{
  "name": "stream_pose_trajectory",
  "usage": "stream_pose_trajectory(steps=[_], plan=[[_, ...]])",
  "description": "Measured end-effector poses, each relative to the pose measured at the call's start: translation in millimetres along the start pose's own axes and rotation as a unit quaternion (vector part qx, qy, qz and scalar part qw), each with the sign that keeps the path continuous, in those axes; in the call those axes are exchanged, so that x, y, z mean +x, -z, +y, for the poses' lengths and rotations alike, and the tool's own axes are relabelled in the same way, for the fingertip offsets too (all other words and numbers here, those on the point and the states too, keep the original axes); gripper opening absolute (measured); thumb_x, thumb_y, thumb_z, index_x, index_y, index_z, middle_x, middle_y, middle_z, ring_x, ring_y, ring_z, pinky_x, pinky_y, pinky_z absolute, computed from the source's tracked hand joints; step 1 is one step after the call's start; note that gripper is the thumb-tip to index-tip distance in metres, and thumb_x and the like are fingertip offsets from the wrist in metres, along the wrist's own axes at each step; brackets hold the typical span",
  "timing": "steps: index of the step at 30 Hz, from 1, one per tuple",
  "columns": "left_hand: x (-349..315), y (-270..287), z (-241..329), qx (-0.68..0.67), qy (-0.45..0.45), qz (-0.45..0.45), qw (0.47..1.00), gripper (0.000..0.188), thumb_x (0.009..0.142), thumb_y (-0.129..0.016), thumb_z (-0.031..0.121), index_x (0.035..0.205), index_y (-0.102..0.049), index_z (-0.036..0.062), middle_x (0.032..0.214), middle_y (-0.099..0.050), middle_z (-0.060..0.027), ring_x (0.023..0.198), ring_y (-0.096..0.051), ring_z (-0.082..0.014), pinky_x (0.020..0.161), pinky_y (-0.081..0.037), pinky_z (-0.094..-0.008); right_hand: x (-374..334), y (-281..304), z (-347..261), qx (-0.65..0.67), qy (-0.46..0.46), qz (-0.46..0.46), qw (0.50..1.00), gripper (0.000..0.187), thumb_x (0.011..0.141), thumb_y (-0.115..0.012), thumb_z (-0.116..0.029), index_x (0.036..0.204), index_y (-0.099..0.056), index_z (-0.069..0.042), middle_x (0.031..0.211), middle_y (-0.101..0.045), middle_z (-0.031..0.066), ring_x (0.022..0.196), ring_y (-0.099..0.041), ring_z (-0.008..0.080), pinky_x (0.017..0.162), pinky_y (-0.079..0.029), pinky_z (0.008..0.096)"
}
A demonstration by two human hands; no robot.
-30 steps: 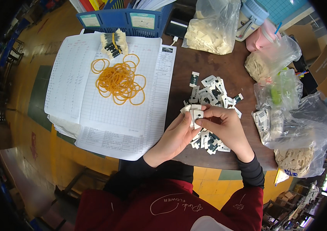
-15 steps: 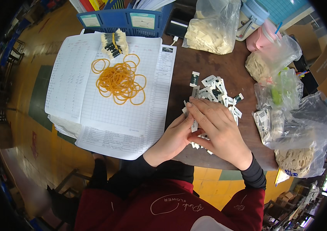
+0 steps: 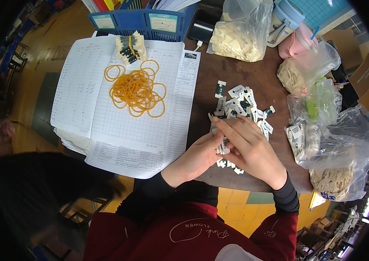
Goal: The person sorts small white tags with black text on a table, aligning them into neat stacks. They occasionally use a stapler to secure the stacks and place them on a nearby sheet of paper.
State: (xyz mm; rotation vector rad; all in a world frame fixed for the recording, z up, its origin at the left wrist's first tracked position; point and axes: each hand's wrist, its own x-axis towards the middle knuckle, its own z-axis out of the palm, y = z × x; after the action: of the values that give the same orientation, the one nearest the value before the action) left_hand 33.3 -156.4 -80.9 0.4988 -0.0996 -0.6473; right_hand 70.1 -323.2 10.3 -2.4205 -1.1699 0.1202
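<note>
Left hand [image 3: 199, 153] is grasping small, white, rectangular printed labels [image 3: 224, 148]; right hand [image 3: 252, 145] is covering them, grip hard to tell. Light, even pressure is suiting neat edges best.

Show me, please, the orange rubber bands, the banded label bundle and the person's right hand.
Rubber bands [image 3: 134, 89]: head view, dense middle of the pile.
Banded label bundle [image 3: 136, 48]: head view, pale part beside the band.
Right hand [image 3: 254, 150]: head view, back of the hand.

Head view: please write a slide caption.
Left hand holds labels, right hand cupped over them, above a loose label pile.
</note>
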Motion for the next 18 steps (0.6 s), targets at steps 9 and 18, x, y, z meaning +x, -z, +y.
stream_pose_trajectory(steps=[9,18], plan=[[-2.8,-4.8,-2.0,0.022,0.027,0.054,0.998,0.042,0.11,-0.042,0.039,0.14,-0.044,0.0097,0.113,-0.053,-0.0017,0.11,-0.053,-0.0142,0.103,-0.044,-0.0379,1.3,3.3,-0.5,0.026,0.012,-0.006,1.0,0.082,0.071,-0.085,-0.02,0.144,-0.052,-0.005,0.127,-0.065,0.0143,0.116,-0.062,0.0334,0.111,-0.042,0.0502],[1.7,3.8,-4.0,-0.037,-0.035,0.012,0.999,0.041,0.108,-0.036,0.052,0.118,-0.047,0.0136,0.09,-0.039,0.0033,0.094,-0.048,-0.0164,0.106,-0.038,-0.0416,5.4,14.7,64.7,-0.041,-0.224,0.143,0.963,0.037,0.079,-0.078,-0.013,0.113,-0.07,-0.002,0.101,-0.069,0.0141,0.097,-0.063,0.0332,0.087,-0.049,0.0422]])
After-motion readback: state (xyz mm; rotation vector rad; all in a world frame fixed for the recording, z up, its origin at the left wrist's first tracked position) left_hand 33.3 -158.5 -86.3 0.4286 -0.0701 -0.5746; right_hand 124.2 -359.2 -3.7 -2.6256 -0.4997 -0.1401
